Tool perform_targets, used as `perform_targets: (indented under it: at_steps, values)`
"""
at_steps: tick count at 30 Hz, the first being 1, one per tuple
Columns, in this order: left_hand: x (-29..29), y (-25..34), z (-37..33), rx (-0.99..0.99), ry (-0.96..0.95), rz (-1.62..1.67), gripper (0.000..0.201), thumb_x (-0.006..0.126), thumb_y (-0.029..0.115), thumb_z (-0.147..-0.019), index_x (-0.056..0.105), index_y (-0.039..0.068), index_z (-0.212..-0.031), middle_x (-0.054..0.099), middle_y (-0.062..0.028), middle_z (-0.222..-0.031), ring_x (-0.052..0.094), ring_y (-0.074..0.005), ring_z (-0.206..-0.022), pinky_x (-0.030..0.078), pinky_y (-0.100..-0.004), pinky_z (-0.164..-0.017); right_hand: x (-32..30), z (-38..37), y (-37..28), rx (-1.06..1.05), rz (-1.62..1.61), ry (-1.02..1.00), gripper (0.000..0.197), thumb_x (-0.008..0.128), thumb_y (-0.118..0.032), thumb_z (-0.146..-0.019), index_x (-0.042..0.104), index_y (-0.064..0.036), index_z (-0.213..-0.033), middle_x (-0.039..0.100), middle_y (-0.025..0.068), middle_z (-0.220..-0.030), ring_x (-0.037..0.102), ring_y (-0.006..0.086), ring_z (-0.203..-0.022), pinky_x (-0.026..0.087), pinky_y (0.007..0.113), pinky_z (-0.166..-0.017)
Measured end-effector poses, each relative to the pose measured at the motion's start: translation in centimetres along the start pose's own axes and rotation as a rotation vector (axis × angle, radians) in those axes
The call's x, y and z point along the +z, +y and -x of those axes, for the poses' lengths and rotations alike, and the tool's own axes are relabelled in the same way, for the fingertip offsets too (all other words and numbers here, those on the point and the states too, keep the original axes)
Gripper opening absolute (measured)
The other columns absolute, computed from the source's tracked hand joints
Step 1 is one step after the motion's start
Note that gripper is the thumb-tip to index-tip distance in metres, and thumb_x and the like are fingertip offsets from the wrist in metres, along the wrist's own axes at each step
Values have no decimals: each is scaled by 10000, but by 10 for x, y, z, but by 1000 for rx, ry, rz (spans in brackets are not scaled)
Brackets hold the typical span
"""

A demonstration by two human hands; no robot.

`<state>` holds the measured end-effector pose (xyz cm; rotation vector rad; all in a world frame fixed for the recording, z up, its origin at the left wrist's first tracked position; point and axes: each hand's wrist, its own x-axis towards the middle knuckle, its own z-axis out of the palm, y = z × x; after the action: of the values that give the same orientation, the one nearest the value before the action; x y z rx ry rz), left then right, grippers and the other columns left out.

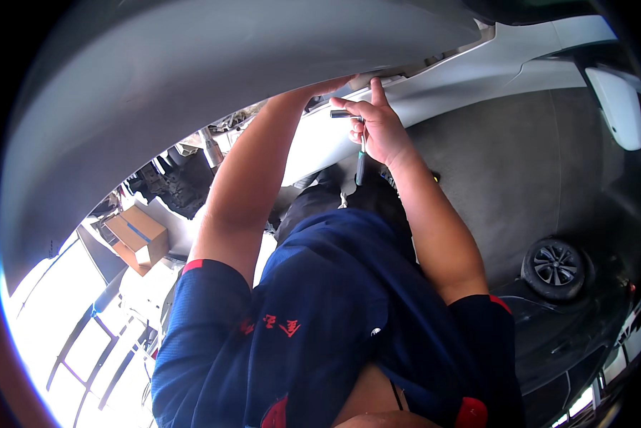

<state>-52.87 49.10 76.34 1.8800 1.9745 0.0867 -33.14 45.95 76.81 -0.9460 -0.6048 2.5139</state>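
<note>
My right hand (386,132) holds a socket wrench (361,162) with a dark and green handle hanging downward. Its silver socket (344,113) points left past my fingers. One finger of that hand stretches up to the pale fender edge (399,84). My left hand (333,85) reaches up under the rim of a large grey raised panel (249,50), which looks like a car hood. The panel hides the fingers of that hand, so whether they grip anything does not show.
Engine parts (174,178) show beneath the panel at left, beside a cardboard box (138,239). At right are a white side mirror (615,107) and grey floor (499,157). A wheel (554,267) rests by a dark car (556,339).
</note>
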Motion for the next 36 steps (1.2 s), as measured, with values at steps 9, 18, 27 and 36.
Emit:
perform_targets:
  at_steps: [9,18,27,36]
  values:
    - [-19,10,-1,82,93,-145,400,648,449,-913,729,100,-1092,729,-132,-961,674,-285,-840,529,-454,-790,11,2,-4,-35,-158,35,954,603,-84,-939,-66,-206,-1609,640,198,-1255,449,53,-649,390,236,-574]
    - [-14,22,-7,73,130,-224,488,692,474,-870,705,88,-1168,716,-170,-1072,682,-342,-963,538,-465,-847,2,-1,13,-114,-205,-3,840,616,-81,-934,117,-277,-1581,651,155,-1232,406,44,-620,377,230,-568]
    - [8,27,9,-38,-117,-186,579,731,453,-842,667,27,-1228,681,-188,-1224,629,-378,-1180,518,-490,-969,-32,-4,11,-118,121,-34,1088,643,-91,-862,-139,-85,-1619,724,137,-991,470,114,-518,412,269,-481]
    - [12,45,7,20,-62,-224,674,740,460,-827,599,95,-1376,636,-219,-1304,609,-393,-1206,480,-498,-1025,-52,0,-11,-45,620,-82,957,599,-69,-900,8,-128,-1650,717,124,-968,450,76,-503,392,227,-453]
